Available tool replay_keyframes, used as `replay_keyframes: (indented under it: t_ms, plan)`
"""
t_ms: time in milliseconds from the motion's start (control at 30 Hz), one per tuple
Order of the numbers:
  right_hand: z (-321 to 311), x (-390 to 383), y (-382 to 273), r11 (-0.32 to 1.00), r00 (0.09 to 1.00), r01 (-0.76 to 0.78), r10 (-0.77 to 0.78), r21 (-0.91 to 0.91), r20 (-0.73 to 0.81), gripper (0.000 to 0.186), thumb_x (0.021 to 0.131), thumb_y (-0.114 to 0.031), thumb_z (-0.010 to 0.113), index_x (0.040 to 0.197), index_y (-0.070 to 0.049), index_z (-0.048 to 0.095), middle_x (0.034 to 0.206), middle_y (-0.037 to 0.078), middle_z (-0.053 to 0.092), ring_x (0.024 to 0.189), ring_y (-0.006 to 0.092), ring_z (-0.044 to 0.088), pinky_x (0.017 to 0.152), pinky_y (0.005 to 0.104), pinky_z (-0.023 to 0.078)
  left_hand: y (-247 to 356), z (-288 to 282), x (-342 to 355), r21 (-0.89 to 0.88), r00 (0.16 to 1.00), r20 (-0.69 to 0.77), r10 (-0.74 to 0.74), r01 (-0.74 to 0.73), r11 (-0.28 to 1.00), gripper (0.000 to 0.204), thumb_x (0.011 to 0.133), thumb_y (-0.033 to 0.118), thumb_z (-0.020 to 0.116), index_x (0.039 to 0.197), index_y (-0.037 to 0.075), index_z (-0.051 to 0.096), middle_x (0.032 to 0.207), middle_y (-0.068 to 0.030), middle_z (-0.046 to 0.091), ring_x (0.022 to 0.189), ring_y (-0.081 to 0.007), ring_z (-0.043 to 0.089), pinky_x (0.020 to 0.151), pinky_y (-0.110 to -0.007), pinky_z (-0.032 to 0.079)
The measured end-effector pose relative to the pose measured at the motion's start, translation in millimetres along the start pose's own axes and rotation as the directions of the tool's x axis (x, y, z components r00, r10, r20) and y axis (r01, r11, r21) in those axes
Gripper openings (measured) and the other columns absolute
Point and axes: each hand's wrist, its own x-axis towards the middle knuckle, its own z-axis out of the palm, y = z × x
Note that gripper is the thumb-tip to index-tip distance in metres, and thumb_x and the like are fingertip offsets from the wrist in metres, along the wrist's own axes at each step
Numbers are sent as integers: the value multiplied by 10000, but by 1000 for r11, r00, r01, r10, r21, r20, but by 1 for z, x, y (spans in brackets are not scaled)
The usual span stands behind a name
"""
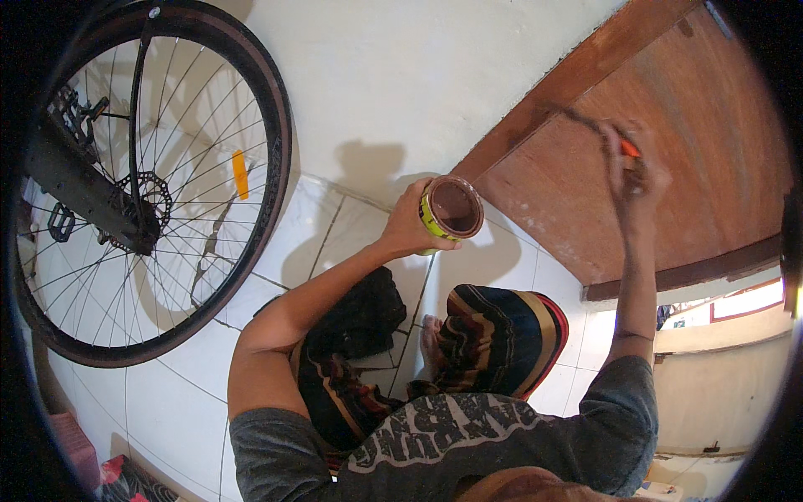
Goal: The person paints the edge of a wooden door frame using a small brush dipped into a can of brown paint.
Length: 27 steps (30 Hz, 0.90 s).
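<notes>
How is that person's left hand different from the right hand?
The left hand is wrapped around a yellow-green can, while the right hand grips an orange thing. The left hand looks clear; the right hand is blurry. In the picture, the left hand shows against the white wall and tiles, the right hand against a brown wooden panel. Both hands are bare and hold something.
</notes>
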Motion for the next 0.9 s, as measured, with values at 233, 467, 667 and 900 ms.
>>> replay_keyframes:
  t_ms: [233, 467, 667, 900]
  plan:
    - [8, -20, -12, 999, 997, 52, -51, -11, 55, 163, 810, -15, 738, 969, -8, 698, 892, 118, 699, 887, 241, 684, 822, 375, 553, 0, 0, 0, -3, 1000, 18, -1, 1, 1000, 1108, 450, 439, 920, 1332, 31, 390, 1262, -179, 520, 1181, -344, 518, 996, -436, 420]
    - [53, -35, -10, 981, 960, 135, -163, 138, 226, 191, 790, -101, 764, 960, -49, 693, 950, 148, 683, 1029, 366, 625, 846, 406, 534, 6, 3, 1, 0, 999, 52, -17, 17, 1000, 1116, 452, 455, 916, 1333, 16, 392, 1266, -184, 520, 1180, -355, 518, 998, -439, 421]
    - [8, -13, -8, 986, 987, 156, -157, -55, -15, 136, 791, -30, 760, 912, -2, 703, 855, 136, 695, 838, 243, 691, 837, 390, 541, 1, 2, -4, 11, 998, 49, -40, 39, 999, 1132, 452, 452, 914, 1344, 6, 378, 1265, -192, 518, 1181, -355, 515, 1009, -438, 412]
    - [42, -38, -23, 987, 975, 99, -121, 124, 185, 135, 795, -20, 755, 919, 3, 707, 882, 157, 692, 873, 236, 692, 869, 376, 530, 3, 3, 0, -20, 996, 61, -57, 58, 998, 1141, 451, 458, 913, 1356, 21, 374, 1270, -187, 518, 1192, -355, 511, 1011, -441, 409]
